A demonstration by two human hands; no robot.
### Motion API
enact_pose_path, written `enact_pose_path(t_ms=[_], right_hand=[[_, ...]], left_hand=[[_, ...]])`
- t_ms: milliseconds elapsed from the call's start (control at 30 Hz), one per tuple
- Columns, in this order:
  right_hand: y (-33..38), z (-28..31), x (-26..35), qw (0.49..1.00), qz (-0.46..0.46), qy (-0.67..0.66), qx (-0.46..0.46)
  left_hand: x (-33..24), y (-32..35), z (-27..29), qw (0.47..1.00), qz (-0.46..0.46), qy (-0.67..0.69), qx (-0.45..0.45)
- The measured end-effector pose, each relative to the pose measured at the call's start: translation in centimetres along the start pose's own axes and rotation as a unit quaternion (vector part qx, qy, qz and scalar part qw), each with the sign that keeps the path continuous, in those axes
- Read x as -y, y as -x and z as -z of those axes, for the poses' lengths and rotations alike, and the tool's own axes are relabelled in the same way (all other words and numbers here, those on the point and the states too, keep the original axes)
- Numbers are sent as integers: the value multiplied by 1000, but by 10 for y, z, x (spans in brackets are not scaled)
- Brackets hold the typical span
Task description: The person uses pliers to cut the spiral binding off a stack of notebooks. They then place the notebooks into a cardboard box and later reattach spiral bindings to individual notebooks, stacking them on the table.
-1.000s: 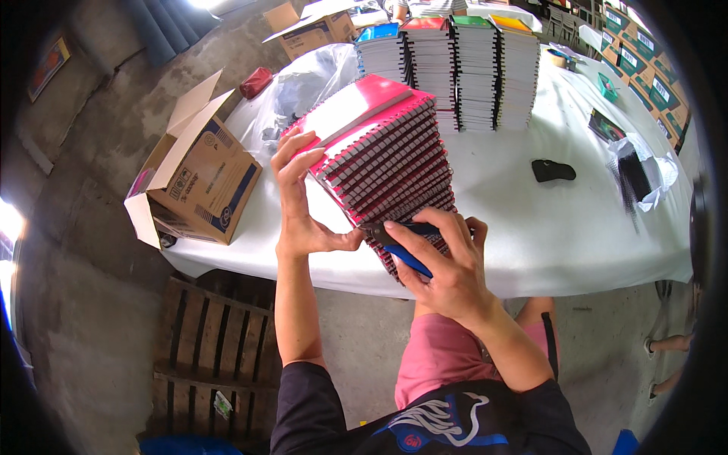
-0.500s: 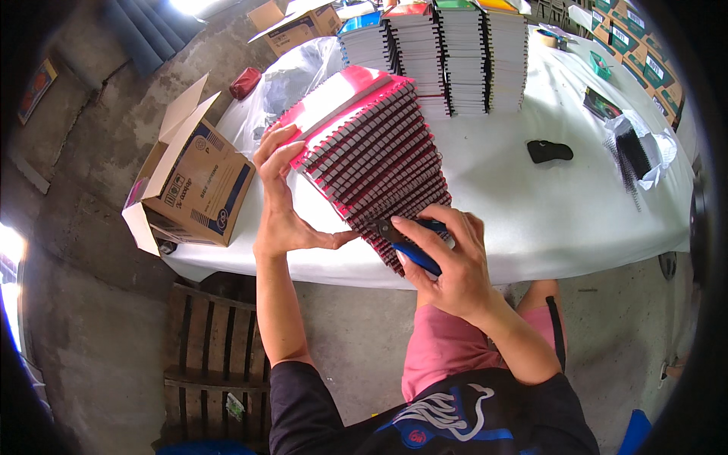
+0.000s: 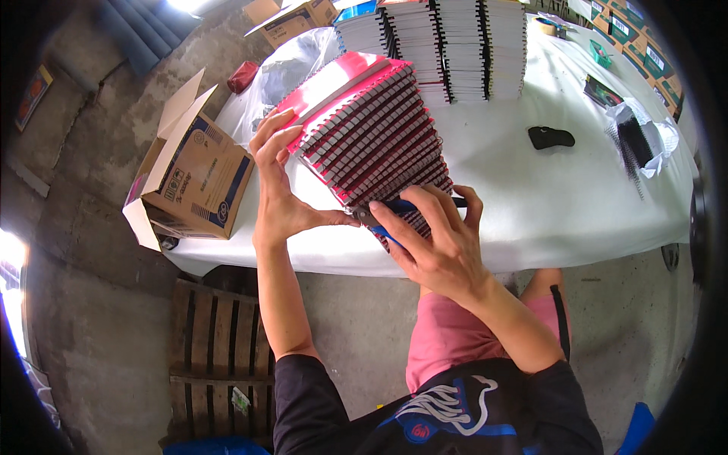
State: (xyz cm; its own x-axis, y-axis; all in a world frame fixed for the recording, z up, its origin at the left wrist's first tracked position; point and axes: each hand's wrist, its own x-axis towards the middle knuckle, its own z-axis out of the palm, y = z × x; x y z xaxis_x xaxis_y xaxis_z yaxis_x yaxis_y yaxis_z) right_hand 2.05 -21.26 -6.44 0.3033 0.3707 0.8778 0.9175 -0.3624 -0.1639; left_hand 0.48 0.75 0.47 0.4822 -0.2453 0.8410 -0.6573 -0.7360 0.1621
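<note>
A fanned stack of pink-covered spiral notebooks [image 3: 371, 129] leans on the white table [image 3: 531, 197], wire spines facing me. My left hand [image 3: 280, 189] is pressed flat against the stack's left side, thumb under its lower end. My right hand [image 3: 436, 243] sits at the stack's near end and grips a blue-handled plier-like tool [image 3: 394, 212], its tip against the lowest spirals.
Tall stacks of spiral notebooks [image 3: 455, 45] stand at the back of the table. A black object [image 3: 551, 137] and a plastic bag of wire coils [image 3: 637, 140] lie to the right. An open cardboard box [image 3: 193, 178] sits left of the table, a wooden pallet [image 3: 220, 349] below.
The view has shifted, so the stack and both hands sit slightly higher and further left. My hands keep the same hold on the stack and the tool.
</note>
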Motion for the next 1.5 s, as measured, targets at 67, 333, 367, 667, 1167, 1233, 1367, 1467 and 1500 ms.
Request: enact_pose_path(t_ms=[67,333,367,667,1167,1233,1367,1467,1500], right_hand=[[2,-5,-4,999,18,30,-19],[0,-5,-3,999,35,36,6],[0,-4,-3,1000,12,-8,16],[0,6,4,741,-363,-536,179],[9,7,0,999,-27,-33,20],[8,3,-2,1000,-15,-23,10],[7,-7,-10,999,33,26,-26],[5,-10,-20,994,83,55,-38],[6,-11,-22,993,99,61,-35]], left_hand=[[0,0,-3,1000,2,4,4],[2,2,2,1000,14,-6,8],[4,3,2,1000,14,-12,13],[1,5,-1,1000,0,-4,-7],[-1,2,2,1000,23,-6,19],[-1,3,1,999,20,-14,22],[-3,1,1,999,9,-43,31],[-6,-1,0,998,10,-50,29],[-6,-1,1,998,12,-47,27]])
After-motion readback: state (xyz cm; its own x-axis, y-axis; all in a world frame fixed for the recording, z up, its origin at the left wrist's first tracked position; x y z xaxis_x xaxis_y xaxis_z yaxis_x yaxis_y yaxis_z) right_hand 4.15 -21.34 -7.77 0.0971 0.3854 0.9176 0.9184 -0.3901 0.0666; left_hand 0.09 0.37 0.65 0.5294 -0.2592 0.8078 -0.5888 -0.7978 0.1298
